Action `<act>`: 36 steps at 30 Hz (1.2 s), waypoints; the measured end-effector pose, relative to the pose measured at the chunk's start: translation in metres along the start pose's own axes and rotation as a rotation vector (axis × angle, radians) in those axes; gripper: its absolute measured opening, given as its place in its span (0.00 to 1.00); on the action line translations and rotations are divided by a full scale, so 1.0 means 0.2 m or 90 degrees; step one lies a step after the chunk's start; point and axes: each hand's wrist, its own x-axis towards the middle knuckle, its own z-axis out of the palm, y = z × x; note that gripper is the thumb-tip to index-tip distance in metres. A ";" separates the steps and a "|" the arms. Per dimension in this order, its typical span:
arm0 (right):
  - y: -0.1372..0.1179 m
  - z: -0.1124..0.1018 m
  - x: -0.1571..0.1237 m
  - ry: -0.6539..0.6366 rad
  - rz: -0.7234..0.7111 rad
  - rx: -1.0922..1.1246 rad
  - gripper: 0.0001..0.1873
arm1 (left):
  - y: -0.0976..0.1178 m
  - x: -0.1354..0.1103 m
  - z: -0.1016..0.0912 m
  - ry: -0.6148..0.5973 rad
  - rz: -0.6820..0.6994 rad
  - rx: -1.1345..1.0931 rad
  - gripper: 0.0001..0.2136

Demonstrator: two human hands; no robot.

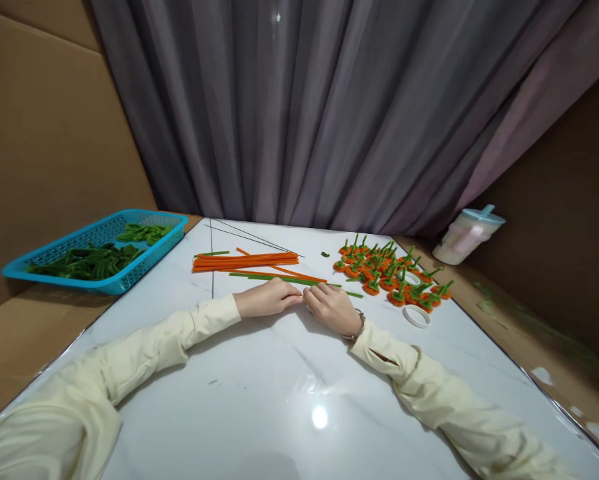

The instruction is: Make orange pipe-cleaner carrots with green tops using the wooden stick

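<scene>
Over the middle of the white table my left hand (265, 297) and my right hand (330, 308) meet, fingertips almost touching. Both are closed in a pinch; what sits between the fingers is too small and covered to make out. Just beyond them lies a bundle of orange pipe cleaners (244, 263), with a loose orange one slanting out of it. Green pipe cleaners (279, 279) stretch along the table right behind my knuckles. To the right of my right hand stands a cluster of small orange pumpkin-shaped pieces with green stems (372, 285).
A blue basket (124, 287) at the left holds green leaf-like pieces (97, 261). Thin dark rods (254, 239) lie at the back. White rings (417, 316) rest by the orange pieces. A lidded cup (462, 237) stands far right, and a grey curtain (279, 133) hangs behind the table.
</scene>
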 end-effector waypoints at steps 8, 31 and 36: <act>0.01 0.01 0.01 0.021 0.095 0.075 0.18 | -0.05 0.01 -0.06 -0.039 -0.159 -0.391 0.13; -0.12 -0.10 0.16 0.084 -0.178 -0.012 0.10 | -0.07 0.26 -0.02 0.034 -0.562 -1.146 0.16; -0.06 -0.10 0.22 0.049 -0.224 -0.028 0.10 | -0.12 0.33 -0.05 0.064 -0.568 -1.103 0.16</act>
